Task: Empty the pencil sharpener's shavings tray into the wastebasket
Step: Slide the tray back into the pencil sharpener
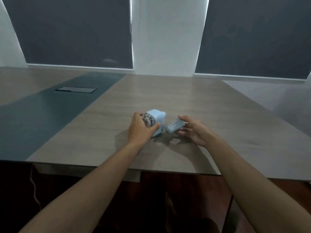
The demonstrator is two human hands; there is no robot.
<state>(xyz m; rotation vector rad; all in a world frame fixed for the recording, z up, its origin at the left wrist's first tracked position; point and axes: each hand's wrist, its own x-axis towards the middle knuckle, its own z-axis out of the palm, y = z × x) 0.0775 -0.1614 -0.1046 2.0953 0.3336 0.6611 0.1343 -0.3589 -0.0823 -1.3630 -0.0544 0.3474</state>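
A light blue pencil sharpener (157, 118) with a round animal-face front stands on the wooden table (210, 106). My left hand (138, 129) grips its front and near side. Just to its right, the pale blue shavings tray (173, 127) is out of the body, tilted and a little above the table, held by my right hand (193, 129) at its far end. The tray's near end almost touches the sharpener's base. Its contents are hidden from this angle. No wastebasket is in view.
A dark inlay strip (50, 111) with a closed cable hatch (75, 89) runs along the table's left part. Dark window blinds and a white pillar stand behind. The table's near edge is below my forearms, with dark floor and a thin cable at lower left.
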